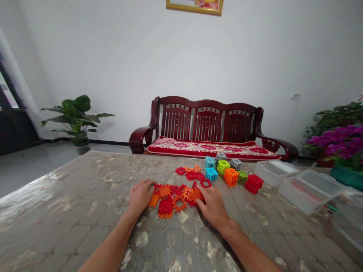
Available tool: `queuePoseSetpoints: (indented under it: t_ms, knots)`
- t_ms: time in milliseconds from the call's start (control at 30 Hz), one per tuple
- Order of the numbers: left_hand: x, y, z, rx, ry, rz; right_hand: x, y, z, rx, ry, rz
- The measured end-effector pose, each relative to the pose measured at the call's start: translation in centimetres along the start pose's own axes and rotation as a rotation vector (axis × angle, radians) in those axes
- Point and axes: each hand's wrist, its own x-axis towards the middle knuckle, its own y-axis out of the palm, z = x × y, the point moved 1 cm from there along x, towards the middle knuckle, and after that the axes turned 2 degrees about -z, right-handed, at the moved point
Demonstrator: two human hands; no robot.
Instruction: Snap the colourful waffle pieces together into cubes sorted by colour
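Forearms: both bare, reaching in from the bottom edge, cut off before the elbows.
Counter (70,211): glossy, marbled top carrying everything listed below; near edge out of view.
Left hand (141,196): palm down at the left end of the flat tiles, fingers loosely curled, tips against an orange piece; nothing seen pinched.
Flat tiles (172,198): red and orange toothed squares, spread on the counter between the two hands, several overlapping or interlocked; which of the two, hard to tell.
Right hand (212,206): palm down at the right end of the same spread, fingers slightly apart, tips resting on red and orange pieces; no pinch visible.
Loose red pieces (193,174): just beyond the spread, touched by neither hand.
Cubes (230,176): blue, grey, green, orange and red, clustered right of the loose pieces, apart from both hands.
Clear tubs (273,173): lined up right of the cubes toward the counter's right side.
Progress: by the look of it, several cubes already closed up; the red and orange flats lying unfolded, so a fair share seemingly left.
Hidden or unclear: anything under either palm; tub contents, bar a reddish blur in the nearer one; rightmost tubs cut by the frame; exact tile count lost in the overlap.
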Motion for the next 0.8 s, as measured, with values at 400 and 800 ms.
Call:
queuePoseSetpoints:
  t_ms: [400, 800]
  knots:
    - [0.0, 0.2, 0.2, -0.007, 0.023, -0.030, 1.9, -2.7, -9.2, 0.031, 0.402, -0.313]
    - [0.3, 0.7, 0.8, -0.003, 0.042, -0.029, 0.9, -3.0, -7.6, -0.341, 0.356, -0.069]
